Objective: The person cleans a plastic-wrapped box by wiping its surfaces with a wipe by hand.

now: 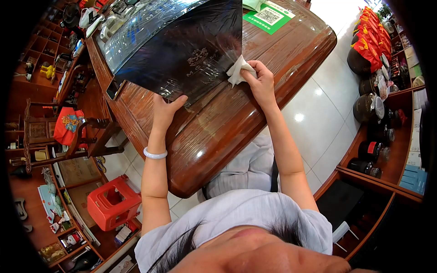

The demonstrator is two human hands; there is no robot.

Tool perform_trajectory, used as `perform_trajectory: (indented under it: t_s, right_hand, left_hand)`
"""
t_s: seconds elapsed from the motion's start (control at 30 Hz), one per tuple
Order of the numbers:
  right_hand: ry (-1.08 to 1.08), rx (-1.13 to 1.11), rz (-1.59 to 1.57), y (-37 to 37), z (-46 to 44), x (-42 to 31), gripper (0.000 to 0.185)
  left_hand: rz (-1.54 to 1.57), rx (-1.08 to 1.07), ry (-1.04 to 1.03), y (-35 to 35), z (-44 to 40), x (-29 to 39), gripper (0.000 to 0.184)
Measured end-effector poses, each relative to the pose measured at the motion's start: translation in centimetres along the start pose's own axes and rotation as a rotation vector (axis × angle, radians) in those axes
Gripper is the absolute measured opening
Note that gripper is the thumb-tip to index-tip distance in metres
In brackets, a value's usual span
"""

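A large black box (182, 59) in shiny clear wrap, with a crest and letters on its front, stands on the brown wooden table (223, 123). My left hand (166, 109) is at the box's lower left edge, thumb spread out and the other fingers hidden under or behind it. Pinched in my right hand (260, 83) is a crumpled white cloth or tissue (239, 70), which touches the right edge of the box.
A green card with a QR code (268, 17) lies at the table's far side. On the left are a carved wooden chair (41, 132) and a red plastic stool (111, 200). Dark jars (364, 107) and shelves line the right.
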State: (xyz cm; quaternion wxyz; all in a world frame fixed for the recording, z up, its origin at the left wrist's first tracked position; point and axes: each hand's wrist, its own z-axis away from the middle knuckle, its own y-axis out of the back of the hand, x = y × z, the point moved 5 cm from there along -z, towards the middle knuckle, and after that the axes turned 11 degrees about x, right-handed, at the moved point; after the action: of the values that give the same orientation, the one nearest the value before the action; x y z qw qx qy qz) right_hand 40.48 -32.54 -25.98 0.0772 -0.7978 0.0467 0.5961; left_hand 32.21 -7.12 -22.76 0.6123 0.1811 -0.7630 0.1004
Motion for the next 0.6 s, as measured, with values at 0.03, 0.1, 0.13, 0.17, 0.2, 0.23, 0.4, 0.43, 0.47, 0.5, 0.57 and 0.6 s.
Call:
perform_trajectory:
  t_s: [0.03, 0.1, 0.13, 0.17, 0.2, 0.23, 0.4, 0.43, 0.47, 0.5, 0.57, 0.6]
  right_hand:
    - [-0.001, 0.001, 0.000, 0.01, -0.01, 0.08, 0.018]
    - [0.000, 0.001, 0.001, 0.00, 0.00, 0.02, 0.018]
    - [0.000, 0.000, 0.003, 0.00, 0.01, -0.03, 0.018]
    - [0.000, 0.000, 0.003, 0.03, 0.03, -0.19, 0.018]
    - [-0.002, -0.003, 0.027, 0.08, 0.06, -0.39, 0.018]
    - [-0.004, -0.006, 0.051, 0.09, 0.06, -0.47, 0.018]
    - [-0.014, -0.003, 0.029, 0.05, 0.05, -0.25, 0.018]
    - [-0.014, -0.002, 0.019, 0.05, 0.05, -0.22, 0.018]
    - [-0.014, -0.002, 0.019, 0.05, 0.04, -0.23, 0.018]
    - [-0.013, -0.001, 0.020, 0.05, 0.03, -0.25, 0.018]
    - [-0.012, 0.003, 0.021, 0.06, 0.03, -0.24, 0.018]
    - [-0.013, 0.004, 0.017, 0.05, 0.03, -0.23, 0.018]
  left_hand:
    - [-0.006, 0.000, 0.001, 0.03, 0.00, -0.01, 0.043]
    - [-0.012, 0.000, 0.002, 0.04, 0.01, -0.02, 0.043]
    - [-0.008, -0.001, -0.003, 0.02, 0.01, 0.00, 0.044]
    - [-0.003, -0.002, -0.007, 0.01, 0.01, 0.03, 0.045]
    - [-0.003, -0.002, -0.007, 0.04, -0.02, 0.01, 0.045]
    - [-0.018, -0.010, -0.012, 0.06, -0.08, 0.00, 0.046]
    - [-0.002, -0.020, -0.019, -0.07, -0.05, 0.10, 0.047]
    - [-0.015, -0.009, -0.027, -0.03, -0.05, 0.12, 0.047]
    - [-0.027, 0.003, -0.036, 0.03, -0.05, 0.15, 0.046]
    - [-0.028, 0.003, -0.036, 0.03, -0.04, 0.17, 0.046]
    - [-0.004, -0.010, -0.016, -0.02, -0.03, 0.12, 0.045]
    - [-0.004, -0.011, -0.016, -0.01, -0.03, 0.09, 0.045]
